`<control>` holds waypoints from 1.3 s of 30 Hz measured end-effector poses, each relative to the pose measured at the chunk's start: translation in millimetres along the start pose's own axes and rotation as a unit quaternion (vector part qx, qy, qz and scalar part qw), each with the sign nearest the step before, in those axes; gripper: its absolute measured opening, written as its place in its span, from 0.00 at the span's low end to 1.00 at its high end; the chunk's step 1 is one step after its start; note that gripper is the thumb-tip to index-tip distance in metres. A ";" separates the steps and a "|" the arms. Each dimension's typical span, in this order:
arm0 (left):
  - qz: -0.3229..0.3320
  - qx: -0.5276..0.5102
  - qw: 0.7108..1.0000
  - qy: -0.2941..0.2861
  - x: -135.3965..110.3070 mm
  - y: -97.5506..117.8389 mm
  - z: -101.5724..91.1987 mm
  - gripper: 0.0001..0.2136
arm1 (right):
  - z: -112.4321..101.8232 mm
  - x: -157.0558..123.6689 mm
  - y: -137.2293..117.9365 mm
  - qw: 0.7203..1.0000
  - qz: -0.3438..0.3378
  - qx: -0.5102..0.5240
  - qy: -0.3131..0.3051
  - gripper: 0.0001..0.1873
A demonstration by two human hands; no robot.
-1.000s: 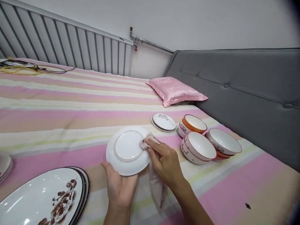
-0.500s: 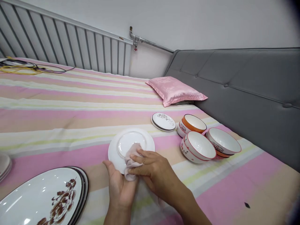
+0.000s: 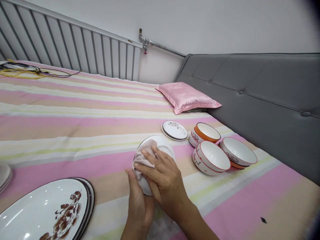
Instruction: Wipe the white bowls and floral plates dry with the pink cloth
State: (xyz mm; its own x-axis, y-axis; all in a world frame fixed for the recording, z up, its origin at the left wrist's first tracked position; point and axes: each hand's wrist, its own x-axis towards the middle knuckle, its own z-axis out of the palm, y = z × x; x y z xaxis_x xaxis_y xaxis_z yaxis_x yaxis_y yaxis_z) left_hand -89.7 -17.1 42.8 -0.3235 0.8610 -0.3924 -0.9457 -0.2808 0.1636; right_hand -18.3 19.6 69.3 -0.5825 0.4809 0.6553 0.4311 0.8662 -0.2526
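A small white plate (image 3: pixel 163 144), bottom side up, is held over the bed by my left hand (image 3: pixel 138 200), whose thumb is at the near left edge; its other fingers are hidden below. My right hand (image 3: pixel 163 180) presses a pale pink cloth (image 3: pixel 145 154) against the plate's left part, covering much of it. Just beyond the held plate lies a short stack of small flower-patterned plates (image 3: pixel 176 130). To the lower left sits a stack of large oval plates (image 3: pixel 42 206) with brown flowers and dark rims.
Stacked bowls stand on the right: orange-rimmed ones (image 3: pixel 207 131), a front pair (image 3: pixel 212 158), and more (image 3: pixel 238 151) by the grey headboard (image 3: pixel 275 86). A pink pillow (image 3: pixel 186 96) lies behind them. Cables (image 3: pixel 25 70) lie far left; more plates (image 3: pixel 4 178) show at the left edge.
Both hands and the held plate have moved to the right. The plate has turned and tilted, and the cloth has shifted from its lower middle to its left side.
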 end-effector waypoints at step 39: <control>-0.050 0.007 0.987 -0.154 24.6 14.9 -24.9 0.20 | -27.4 -0.4 49.6 0.631 0.440 0.638 -0.024 0.19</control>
State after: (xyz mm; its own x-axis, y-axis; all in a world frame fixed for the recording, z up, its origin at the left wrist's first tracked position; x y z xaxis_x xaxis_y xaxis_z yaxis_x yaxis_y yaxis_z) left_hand -112.6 -10.7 13.0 -0.2024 0.9726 -0.1143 -0.9712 -0.1844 0.1506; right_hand 22.2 58.6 76.1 -0.5385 0.8286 -0.1531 -0.2855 -0.3504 -0.8921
